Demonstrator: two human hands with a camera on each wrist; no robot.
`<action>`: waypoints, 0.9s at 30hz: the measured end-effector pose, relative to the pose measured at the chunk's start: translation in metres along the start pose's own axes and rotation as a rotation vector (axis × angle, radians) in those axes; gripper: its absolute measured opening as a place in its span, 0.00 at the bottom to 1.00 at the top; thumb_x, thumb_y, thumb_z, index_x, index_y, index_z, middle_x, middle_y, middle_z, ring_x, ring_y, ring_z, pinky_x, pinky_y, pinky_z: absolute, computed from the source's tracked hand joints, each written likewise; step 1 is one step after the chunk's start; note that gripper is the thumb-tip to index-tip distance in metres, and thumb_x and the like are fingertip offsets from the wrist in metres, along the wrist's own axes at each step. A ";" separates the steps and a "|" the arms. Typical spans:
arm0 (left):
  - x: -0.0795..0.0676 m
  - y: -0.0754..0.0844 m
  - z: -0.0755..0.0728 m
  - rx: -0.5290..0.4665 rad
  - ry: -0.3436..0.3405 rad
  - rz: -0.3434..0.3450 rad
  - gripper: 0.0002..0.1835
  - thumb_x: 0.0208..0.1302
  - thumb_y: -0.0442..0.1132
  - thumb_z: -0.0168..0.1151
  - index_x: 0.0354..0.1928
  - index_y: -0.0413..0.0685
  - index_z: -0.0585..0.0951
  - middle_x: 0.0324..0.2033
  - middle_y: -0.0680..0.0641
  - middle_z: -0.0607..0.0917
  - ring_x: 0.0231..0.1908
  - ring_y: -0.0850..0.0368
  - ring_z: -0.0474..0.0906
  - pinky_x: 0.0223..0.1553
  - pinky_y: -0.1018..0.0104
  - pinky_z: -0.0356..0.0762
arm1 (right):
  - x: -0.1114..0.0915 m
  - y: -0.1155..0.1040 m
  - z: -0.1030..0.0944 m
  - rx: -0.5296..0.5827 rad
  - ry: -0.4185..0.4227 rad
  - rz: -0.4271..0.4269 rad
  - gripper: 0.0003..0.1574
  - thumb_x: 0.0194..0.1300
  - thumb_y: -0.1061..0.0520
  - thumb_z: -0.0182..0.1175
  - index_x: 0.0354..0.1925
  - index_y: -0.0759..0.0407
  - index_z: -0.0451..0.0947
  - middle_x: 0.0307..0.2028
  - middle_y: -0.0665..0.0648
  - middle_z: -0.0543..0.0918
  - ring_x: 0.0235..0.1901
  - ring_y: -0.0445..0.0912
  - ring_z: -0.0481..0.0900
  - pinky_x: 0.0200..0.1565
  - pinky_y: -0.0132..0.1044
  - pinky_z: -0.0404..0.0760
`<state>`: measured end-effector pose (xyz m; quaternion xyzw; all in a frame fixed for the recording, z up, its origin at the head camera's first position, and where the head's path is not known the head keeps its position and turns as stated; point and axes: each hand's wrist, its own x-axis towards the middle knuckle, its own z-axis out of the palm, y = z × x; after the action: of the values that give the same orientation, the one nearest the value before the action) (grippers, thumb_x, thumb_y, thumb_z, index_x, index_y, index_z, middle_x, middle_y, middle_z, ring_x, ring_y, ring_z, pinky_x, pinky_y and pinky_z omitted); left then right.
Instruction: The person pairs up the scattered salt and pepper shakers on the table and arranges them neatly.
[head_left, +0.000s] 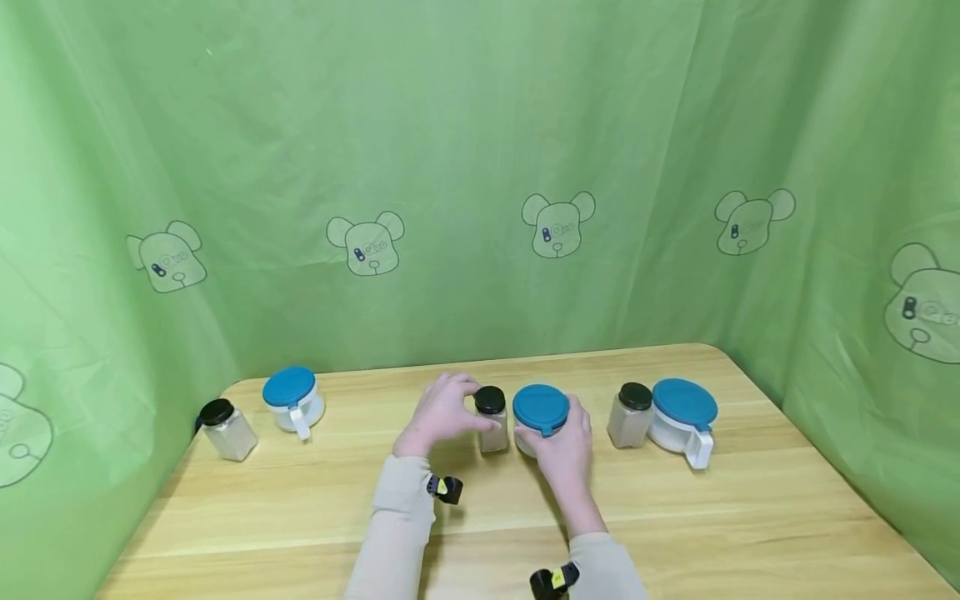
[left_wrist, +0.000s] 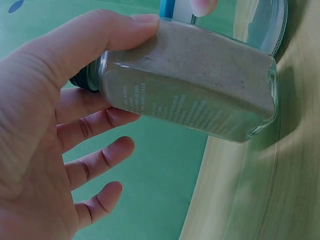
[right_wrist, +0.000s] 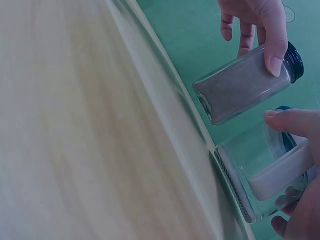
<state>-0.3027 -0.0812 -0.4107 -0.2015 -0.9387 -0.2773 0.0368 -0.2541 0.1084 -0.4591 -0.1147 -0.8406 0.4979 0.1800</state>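
Observation:
My left hand (head_left: 442, 412) pinches a square glass jar (head_left: 492, 435) with a black lid between thumb and fingers, near its neck. Grey-brown powder fills this jar (left_wrist: 190, 80) in the left wrist view; the other fingers spread loosely behind it. Just to its right, my right hand (head_left: 564, 442) grips a round glass pot (head_left: 541, 408) with a blue lid. In the right wrist view, the thumb and fingers wrap the pot near its lid, and its white handle (right_wrist: 280, 172) points toward me. The black-lidded jar looks tilted there; whether it touches the table is unclear.
At left on the wooden table (head_left: 315, 517) stand another black-lidded jar (head_left: 230, 435) and a blue-lidded pot (head_left: 291, 398), slightly apart. On the right, a third black-lidded jar (head_left: 629, 421) stands close beside another blue-lidded pot (head_left: 682, 408). A green curtain (head_left: 465, 308) hangs behind the table.

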 end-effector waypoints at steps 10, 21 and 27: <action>0.001 0.001 0.002 -0.010 -0.016 0.011 0.36 0.44 0.59 0.75 0.55 0.47 0.82 0.60 0.48 0.79 0.62 0.47 0.70 0.67 0.47 0.61 | 0.001 0.000 -0.001 -0.005 -0.010 -0.004 0.60 0.46 0.53 0.78 0.69 0.66 0.56 0.65 0.70 0.65 0.66 0.66 0.64 0.66 0.64 0.63; 0.001 -0.001 0.005 -0.003 -0.023 0.009 0.36 0.44 0.59 0.75 0.55 0.48 0.82 0.60 0.47 0.79 0.63 0.46 0.70 0.68 0.47 0.61 | 0.002 0.001 -0.001 -0.019 -0.018 -0.017 0.61 0.45 0.52 0.78 0.69 0.66 0.56 0.64 0.71 0.65 0.65 0.66 0.65 0.65 0.64 0.64; 0.000 -0.001 0.006 -0.006 -0.029 0.003 0.37 0.44 0.59 0.75 0.56 0.47 0.81 0.61 0.47 0.79 0.64 0.46 0.69 0.69 0.47 0.60 | 0.001 0.001 -0.003 -0.030 -0.030 -0.022 0.61 0.45 0.52 0.78 0.69 0.66 0.56 0.64 0.71 0.66 0.65 0.67 0.65 0.65 0.64 0.65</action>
<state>-0.3031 -0.0789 -0.4163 -0.2072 -0.9380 -0.2771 0.0231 -0.2542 0.1118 -0.4587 -0.1007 -0.8516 0.4850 0.1713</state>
